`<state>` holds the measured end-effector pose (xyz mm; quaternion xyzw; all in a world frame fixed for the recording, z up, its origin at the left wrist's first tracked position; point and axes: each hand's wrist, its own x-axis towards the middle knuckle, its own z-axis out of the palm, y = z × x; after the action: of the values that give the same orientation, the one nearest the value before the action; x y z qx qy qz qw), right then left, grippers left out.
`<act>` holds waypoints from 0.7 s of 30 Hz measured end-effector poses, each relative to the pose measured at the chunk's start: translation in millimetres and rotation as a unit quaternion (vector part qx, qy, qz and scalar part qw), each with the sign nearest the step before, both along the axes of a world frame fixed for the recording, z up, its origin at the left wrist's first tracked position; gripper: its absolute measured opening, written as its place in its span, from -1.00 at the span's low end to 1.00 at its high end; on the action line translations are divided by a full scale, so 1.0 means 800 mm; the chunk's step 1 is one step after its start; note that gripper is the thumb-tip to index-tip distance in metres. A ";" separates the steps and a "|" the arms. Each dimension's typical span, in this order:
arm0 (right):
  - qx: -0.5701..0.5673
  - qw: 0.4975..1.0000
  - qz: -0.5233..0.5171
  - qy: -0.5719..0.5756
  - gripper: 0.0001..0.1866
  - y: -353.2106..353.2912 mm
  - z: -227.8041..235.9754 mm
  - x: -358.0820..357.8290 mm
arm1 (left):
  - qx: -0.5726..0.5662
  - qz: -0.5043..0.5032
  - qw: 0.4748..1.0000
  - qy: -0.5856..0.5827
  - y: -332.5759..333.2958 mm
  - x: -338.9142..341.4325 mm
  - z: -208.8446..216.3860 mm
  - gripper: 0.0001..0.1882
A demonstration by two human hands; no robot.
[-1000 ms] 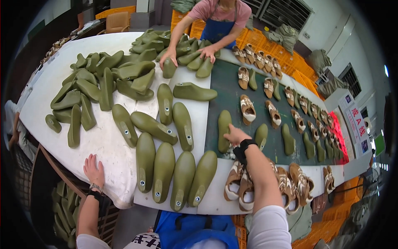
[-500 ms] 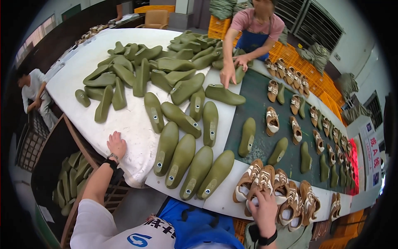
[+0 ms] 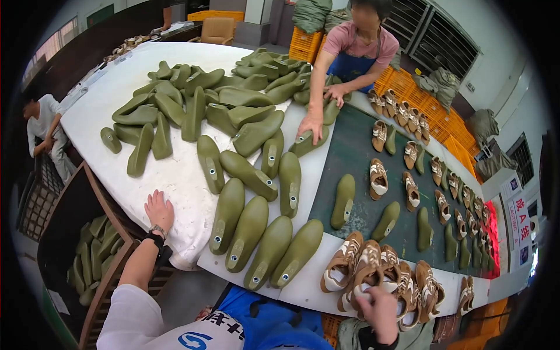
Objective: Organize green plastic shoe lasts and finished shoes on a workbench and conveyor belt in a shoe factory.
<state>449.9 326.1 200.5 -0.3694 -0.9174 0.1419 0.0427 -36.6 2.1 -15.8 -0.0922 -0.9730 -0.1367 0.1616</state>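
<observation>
My left hand (image 3: 159, 211) lies flat with fingers spread on the white cloth (image 3: 186, 192) at the left of the table. At the near edge, my right hand (image 3: 380, 312) has its fingers curled at the heel of a brown sneaker (image 3: 369, 262) with white stripes. That sneaker is tilted, toe away from me, among several like it; its heel is partly hidden by my fingers. A row of olive-green shoe lasts (image 3: 268, 252) lies between my hands, with metal-ringed holes toward me. Farther off, a co-worker's hand (image 3: 312, 125) grips another green last (image 3: 304, 143).
A dark green conveyor belt (image 3: 356, 157) carries lasts and sneakers in rows. Behind the near lasts is a large heap of lasts (image 3: 169, 96). A bin of lasts (image 3: 96, 251) stands at my left. Orange crates (image 3: 408, 87) line the far side; another person (image 3: 48, 128) sits far left.
My right hand has drawn back toward me at the sneaker's heel. My left hand stays on the cloth. The co-worker's hand has closed on a last and turned it.
</observation>
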 end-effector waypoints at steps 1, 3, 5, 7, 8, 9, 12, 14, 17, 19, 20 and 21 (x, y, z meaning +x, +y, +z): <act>-0.022 0.999 -0.007 0.038 -0.76 0.007 0.018 -0.003 | 0.002 0.002 1.000 0.003 -0.002 0.000 -0.002 -0.57; -0.037 0.992 -0.014 0.121 -0.78 0.023 0.043 -0.019 | 0.003 0.003 1.000 0.005 -0.004 -0.001 -0.001 -0.57; -0.025 0.982 -0.001 0.190 -0.81 0.046 0.059 -0.048 | 0.001 0.001 1.000 0.003 -0.006 -0.003 -0.001 -0.57; -0.003 0.973 0.037 0.228 -0.83 0.090 0.054 -0.083 | -0.004 0.005 1.000 0.000 -0.004 -0.005 -0.005 -0.55; 0.011 0.968 0.065 0.243 -0.83 0.118 0.044 -0.105 | -0.003 0.002 1.000 0.000 -0.005 -0.006 -0.005 -0.55; -0.007 0.965 0.076 0.249 -0.84 0.142 0.031 -0.132 | -0.003 0.003 1.000 -0.003 -0.005 -0.006 -0.006 -0.55; -0.102 0.968 0.063 0.222 -0.78 0.215 -0.013 -0.219 | 0.000 0.001 1.000 -0.004 -0.001 -0.006 -0.005 -0.56; -0.097 0.976 0.050 0.191 -0.73 0.243 -0.041 -0.276 | 0.003 -0.003 1.000 -0.001 -0.003 -0.008 -0.009 -0.56; -0.065 0.989 0.027 0.133 -0.68 0.288 -0.108 -0.345 | 0.003 -0.006 1.000 0.001 -0.004 -0.006 -0.006 -0.56; -0.035 0.995 -0.003 0.098 -0.69 0.291 -0.131 -0.385 | -0.002 -0.005 1.000 0.002 -0.012 -0.003 -0.010 -0.55; -0.021 0.996 -0.014 0.083 -0.71 0.297 -0.145 -0.401 | -0.003 -0.007 1.000 0.002 -0.014 -0.002 -0.012 -0.55; 0.005 0.996 -0.023 0.086 -0.70 0.308 -0.167 -0.417 | -0.001 -0.008 1.000 0.000 -0.015 -0.002 -0.011 -0.56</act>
<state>116.6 572.7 67.1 -0.3766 -0.9023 0.1672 0.1269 -38.3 -10.1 -24.6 -0.1004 -0.9723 -0.1369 0.1607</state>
